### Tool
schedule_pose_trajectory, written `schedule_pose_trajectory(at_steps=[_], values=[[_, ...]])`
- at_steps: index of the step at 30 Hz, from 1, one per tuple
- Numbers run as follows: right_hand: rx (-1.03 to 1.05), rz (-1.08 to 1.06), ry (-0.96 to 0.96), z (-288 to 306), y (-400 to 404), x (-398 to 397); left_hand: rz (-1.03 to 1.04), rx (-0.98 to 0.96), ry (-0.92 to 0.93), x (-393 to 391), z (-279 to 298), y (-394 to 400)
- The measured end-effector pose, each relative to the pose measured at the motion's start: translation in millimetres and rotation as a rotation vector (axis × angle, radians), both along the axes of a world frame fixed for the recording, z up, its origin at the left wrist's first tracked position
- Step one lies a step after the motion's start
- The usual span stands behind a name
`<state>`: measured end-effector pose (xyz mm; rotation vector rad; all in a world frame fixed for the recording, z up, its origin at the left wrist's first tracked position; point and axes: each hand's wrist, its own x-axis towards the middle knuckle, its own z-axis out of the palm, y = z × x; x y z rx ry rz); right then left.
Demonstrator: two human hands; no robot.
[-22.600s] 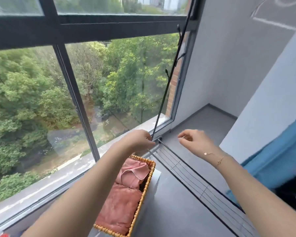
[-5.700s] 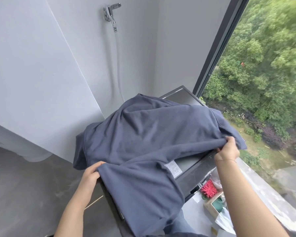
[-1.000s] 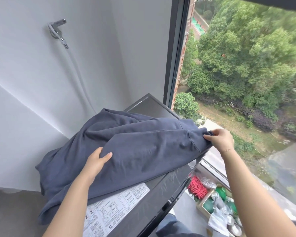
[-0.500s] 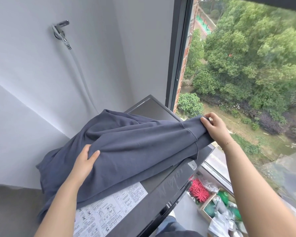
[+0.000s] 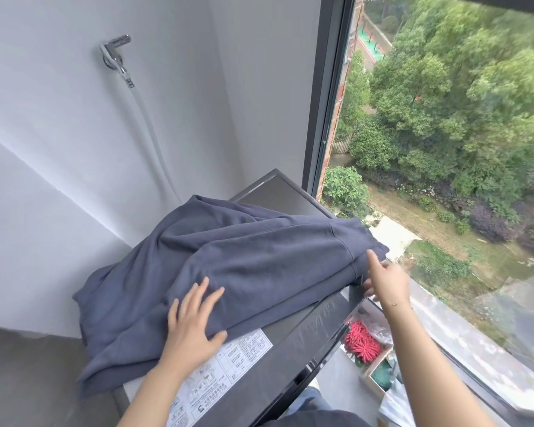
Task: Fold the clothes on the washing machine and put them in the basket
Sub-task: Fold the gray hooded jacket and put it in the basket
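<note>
Balcony corner, window point(image 5: 444, 149) on right: grey garment point(image 5: 244, 263) is being pressed flat on washer top point(image 5: 305, 331) by left hand point(image 5: 195, 322), fingers spread. Right hand point(image 5: 386, 278) at garment's right edge, grip can't be told. Box w/ red clutter point(image 5: 363, 339) is sitting below.

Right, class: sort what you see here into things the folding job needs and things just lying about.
Belongs to the job:
dark blue cotton garment
dark grey washing machine top
left hand
right hand

Just lying about:
chrome wall tap
white hose
red bristly bundle
small wooden box
</note>
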<state>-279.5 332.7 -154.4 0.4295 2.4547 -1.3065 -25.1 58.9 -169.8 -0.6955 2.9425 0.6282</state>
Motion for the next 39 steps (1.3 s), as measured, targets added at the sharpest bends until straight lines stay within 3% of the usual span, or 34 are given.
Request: schedule_pose_trajectory(at_steps=[2,8,11,15,17,21,23,27,30,32,35,37,39], values=[[-0.163,-0.007,-0.124,-6.2,-6.9,18.9,-0.033,0.012,-0.139,4.2,-10.6,9.3],[-0.334,-0.135,-0.083,-1.8,-32.0,7.8,-0.102,-0.07,-0.339,-4.9,-10.8,12.6],[-0.297,-0.11,-0.071,-8.5,-38.0,-5.9,-0.139,-0.106,-0.33,-6.7,-17.4,9.7],[-0.032,0.081,-0.021,-34.6,-33.8,-27.1,-0.063,-0.17,-0.175,-9.8,-0.7,10.8],[-0.026,0.053,0.033,-4.0,-41.6,-20.4,-0.006,0.011,-0.139,-12.6,3.5,9.1],[-0.533,-0.194,-0.088,40.9,-70.7,-24.9,0.187,0.626,-0.068,-13.3,24.0,-1.2],[-0.698,-0.222,-0.12,62.5,-93.8,-32.3,0.207,0.805,-0.075,-8.6,32.5,-3.2],[-0.802,-0.006,0.025,120.9,-150.5,-23.4,0.197,1.129,-0.106,-1.0,54.9,0.0],[-0.764,0.334,0.116,140.7,-189.2,12.0,0.306,1.399,0.022,11.9,56.3,-8.1],[-0.724,0.547,0.129,133.7,-207.7,44.6,0.501,1.444,0.208,22.3,49.9,-22.8],[-0.745,0.682,-0.034,109.4,-222.8,83.3,0.668,1.46,0.369,35.5,39.0,-38.6],[-0.784,0.633,-0.177,104.7,-229.9,93.2,0.653,1.425,0.321,38.8,35.8,-38.0],[-0.846,0.514,-0.238,114.0,-237.9,88.4,0.547,1.232,0.172,36.6,37.0,-29.5]])
